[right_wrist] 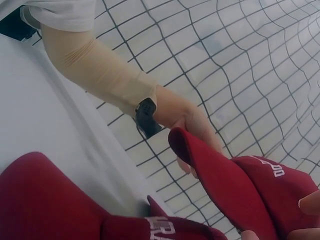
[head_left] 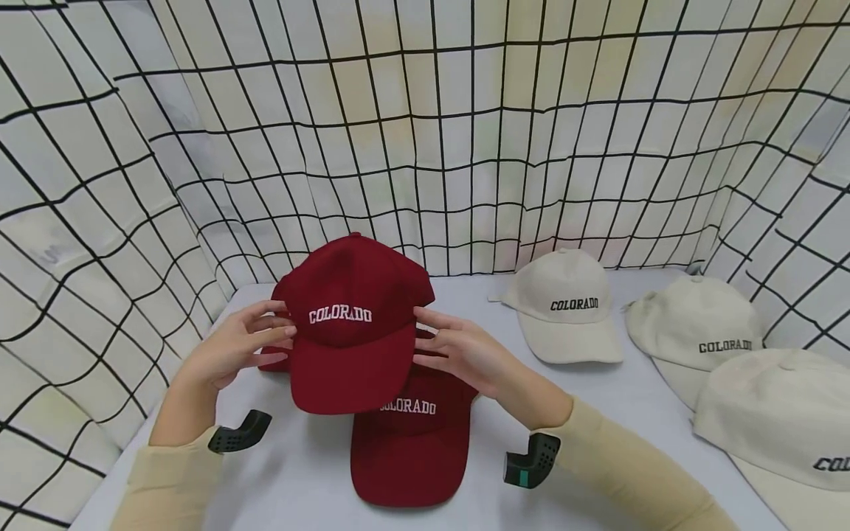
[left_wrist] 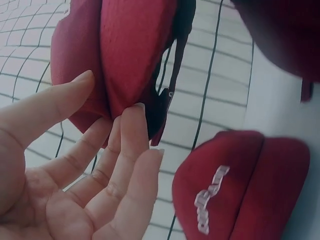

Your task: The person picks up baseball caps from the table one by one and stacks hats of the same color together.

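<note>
A dark red baseball cap [head_left: 355, 380] with white COLORADO lettering is held up between both hands, its brim toward me. My left hand [head_left: 232, 343] grips its left side; in the left wrist view the thumb and fingertips pinch the cap [left_wrist: 135, 45] near where brim and crown meet. On the opposite side, my right hand [head_left: 465, 350] holds the edge with its fingers, and only fingertips [right_wrist: 310, 201] show in the right wrist view. Below lies a second red cap [head_left: 412, 464], its crown partly covered by the held one. Another red cap [head_left: 275, 361] peeks out behind on the left.
Off-white COLORADO caps sit to the right: one at the back [head_left: 564, 295], one farther right [head_left: 697, 324], and one at the near right edge [head_left: 783, 420], cut off by the frame. A black-gridded white cloth [head_left: 458, 133] walls in the white table [head_left: 299, 472].
</note>
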Available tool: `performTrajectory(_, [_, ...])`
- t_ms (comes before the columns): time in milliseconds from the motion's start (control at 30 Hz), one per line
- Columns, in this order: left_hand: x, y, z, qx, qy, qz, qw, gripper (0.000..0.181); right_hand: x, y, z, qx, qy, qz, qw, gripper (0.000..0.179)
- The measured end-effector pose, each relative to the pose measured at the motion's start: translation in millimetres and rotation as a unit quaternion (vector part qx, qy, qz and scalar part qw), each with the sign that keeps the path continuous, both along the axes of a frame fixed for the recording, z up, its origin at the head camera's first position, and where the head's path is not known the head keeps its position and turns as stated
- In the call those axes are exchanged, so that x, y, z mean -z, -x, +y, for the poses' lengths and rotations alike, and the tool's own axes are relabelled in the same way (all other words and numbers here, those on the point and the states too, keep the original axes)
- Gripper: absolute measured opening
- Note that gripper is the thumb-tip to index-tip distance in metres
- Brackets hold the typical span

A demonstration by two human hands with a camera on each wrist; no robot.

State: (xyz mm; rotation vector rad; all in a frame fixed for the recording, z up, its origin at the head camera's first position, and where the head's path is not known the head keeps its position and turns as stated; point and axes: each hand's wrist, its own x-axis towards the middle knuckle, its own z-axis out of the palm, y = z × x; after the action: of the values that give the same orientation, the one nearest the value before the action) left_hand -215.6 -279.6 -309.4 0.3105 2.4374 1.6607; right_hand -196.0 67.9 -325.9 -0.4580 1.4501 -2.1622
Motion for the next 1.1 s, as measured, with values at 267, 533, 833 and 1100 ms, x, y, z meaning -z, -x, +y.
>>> performTrajectory(267, [6.8,6.1,18.3,0.015,-0.02,-0.003,0.9997,0.062,5.5,3.3,19.6,0.008,-0.002,-0.009,0.9999,0.055])
performTrajectory(533, [11.0,13.0,34.2,0.022,-0.043,-0.022,0.9986,0.059,8.9,6.8,34.9,0.022,-0.008,-0.031,0.9993,0.054])
performTrajectory(833, [17.9,22.5,49.8,0.028,-0.064,-0.03,0.9971,0.055,16.4,10.9,51.3,0.022,0.011,-0.033,0.9991,0.056])
performTrajectory(1100, [25.4,28.9,62.3,0.038,-0.075,-0.043,0.9955,0.055,23.3,12.3,60.3,0.039,0.007,-0.061,0.9974,0.057])
